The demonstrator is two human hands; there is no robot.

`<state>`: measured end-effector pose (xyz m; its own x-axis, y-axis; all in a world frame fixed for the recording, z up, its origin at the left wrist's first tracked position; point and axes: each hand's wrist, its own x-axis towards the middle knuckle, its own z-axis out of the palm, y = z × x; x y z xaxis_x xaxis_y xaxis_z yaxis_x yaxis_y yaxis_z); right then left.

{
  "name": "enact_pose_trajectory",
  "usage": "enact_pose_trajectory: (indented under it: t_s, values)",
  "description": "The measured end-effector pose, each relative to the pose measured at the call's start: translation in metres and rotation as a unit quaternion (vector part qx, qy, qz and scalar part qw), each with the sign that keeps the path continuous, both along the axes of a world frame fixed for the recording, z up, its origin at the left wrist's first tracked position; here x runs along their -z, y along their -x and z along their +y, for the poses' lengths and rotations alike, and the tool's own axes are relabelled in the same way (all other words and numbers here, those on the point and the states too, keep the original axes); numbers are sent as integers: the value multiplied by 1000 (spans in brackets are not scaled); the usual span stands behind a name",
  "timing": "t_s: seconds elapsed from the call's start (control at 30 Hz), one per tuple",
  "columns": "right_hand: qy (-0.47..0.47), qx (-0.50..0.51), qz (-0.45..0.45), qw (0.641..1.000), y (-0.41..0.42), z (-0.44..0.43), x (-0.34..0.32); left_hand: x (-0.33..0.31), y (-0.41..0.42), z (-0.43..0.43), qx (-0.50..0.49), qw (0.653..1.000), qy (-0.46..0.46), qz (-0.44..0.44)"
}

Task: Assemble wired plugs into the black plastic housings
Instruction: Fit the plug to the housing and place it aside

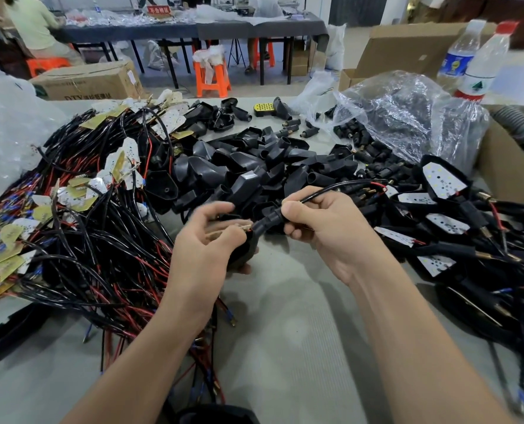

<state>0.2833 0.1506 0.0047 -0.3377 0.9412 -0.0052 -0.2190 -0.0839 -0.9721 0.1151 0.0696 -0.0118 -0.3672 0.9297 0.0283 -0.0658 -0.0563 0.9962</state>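
Both hands work above the near-middle of the table [285,316]. The left hand [205,243] cups one black housing [243,252], fingers curled round its body, probably to steady it with the neck facing right. The right hand [322,228] pinches the wired plug [271,216] between thumb and forefinger at that neck; its cable [343,187] trails toward the right edge. Judgement: plug being seated, not confirmed home. Loose housings [242,169] are heaped mid-table and wire bundles [95,246] lie along the left edge, both within reach.
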Motion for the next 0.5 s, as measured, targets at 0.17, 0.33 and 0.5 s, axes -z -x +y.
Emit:
enact_pose_trajectory:
  t_s: [0.17, 0.33, 0.5]
  values:
    - [10, -67, 14, 998, 2, -3, -1, -5, -1, -4, -12, 998, -38, 58]
    - [30, -98, 34, 994, 4, -6, -2, -3, -3, -5, -33, 996, -64, 51]
    - [37, -143, 14, 989, 12, -12, -1, 1, 0, -4, -43, 996, -62, 56]
